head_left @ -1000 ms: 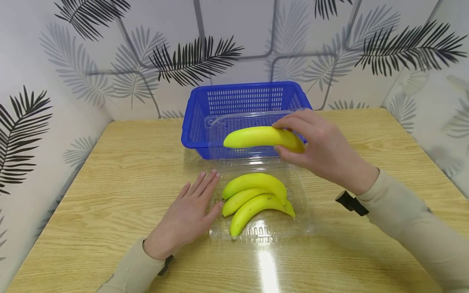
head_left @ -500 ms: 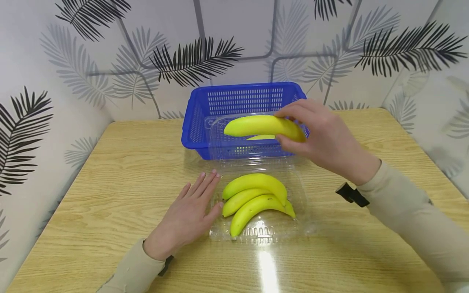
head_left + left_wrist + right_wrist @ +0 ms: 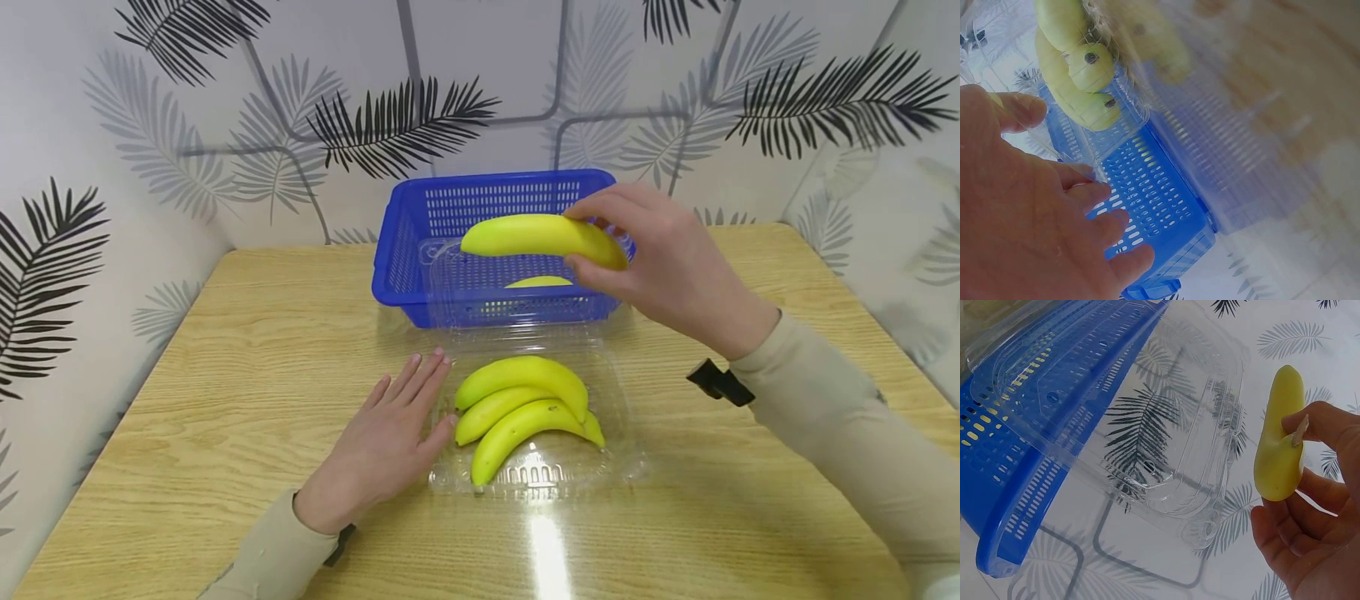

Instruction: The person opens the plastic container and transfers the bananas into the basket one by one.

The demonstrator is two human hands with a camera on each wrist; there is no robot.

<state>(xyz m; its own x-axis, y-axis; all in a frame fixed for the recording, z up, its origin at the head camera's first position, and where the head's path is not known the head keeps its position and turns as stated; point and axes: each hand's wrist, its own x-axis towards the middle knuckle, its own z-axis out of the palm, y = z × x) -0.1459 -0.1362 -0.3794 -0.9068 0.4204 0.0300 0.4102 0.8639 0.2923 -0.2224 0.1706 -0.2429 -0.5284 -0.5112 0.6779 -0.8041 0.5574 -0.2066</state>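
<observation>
My right hand (image 3: 667, 258) pinches a yellow banana (image 3: 525, 235) near its right end, between thumb and fingers, above the blue basket (image 3: 401, 292). In the right wrist view the same banana (image 3: 1280, 437) is seen end-on in the grip. My left hand (image 3: 378, 446) lies with straight fingers at the left side of a clear plastic clamshell box (image 3: 525, 475), its thumb touching the edge. Several bananas (image 3: 525, 417) lie in the box's base. The raised clear lid (image 3: 1172, 487) leans toward the basket. Another banana (image 3: 538, 282) shows inside the basket, mostly hidden by its front wall.
A wooden table (image 3: 285, 333) carries everything and ends at a wall (image 3: 480, 67) with a leaf pattern. The basket stands near the table's back edge, with the open lid in front of it.
My right hand has risen and moved back with the banana, bringing the banana inside the basket into view. The left hand and the boxed bananas stay where they were.
</observation>
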